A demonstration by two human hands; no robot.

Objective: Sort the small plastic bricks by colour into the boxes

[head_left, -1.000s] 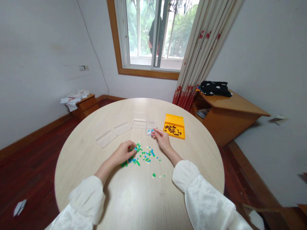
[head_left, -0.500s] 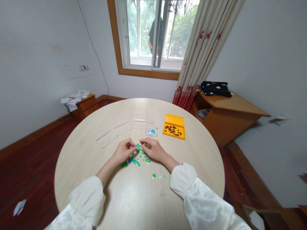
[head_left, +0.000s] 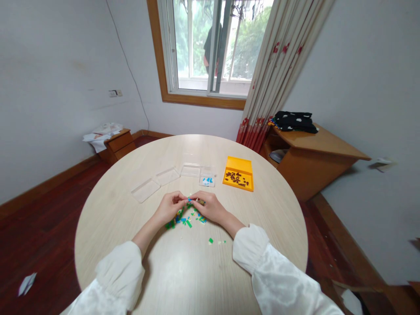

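My left hand (head_left: 171, 205) and my right hand (head_left: 210, 206) meet above the middle of the round table. Their thumbs and fingertips pinch a small blue building brick (head_left: 189, 200) from both sides. Just below the hands lies a loose heap of small building bricks (head_left: 184, 220) in green, blue and pale colours, partly covered by my fingers. A green brick (head_left: 210, 240) rests apart from the heap, nearer to me, with a few tiny pieces beside it.
An open yellow box (head_left: 253, 175) with dark brown pieces stands at the table's back right. A small clear box (head_left: 207, 185) holds blue pieces. Clear trays (head_left: 145, 190) lie at the back left. The table's rim (head_left: 305, 232) curves round the right.
My fingertips have come closer together. The blue brick now shows between both hands. The boxes and the heap look unchanged.
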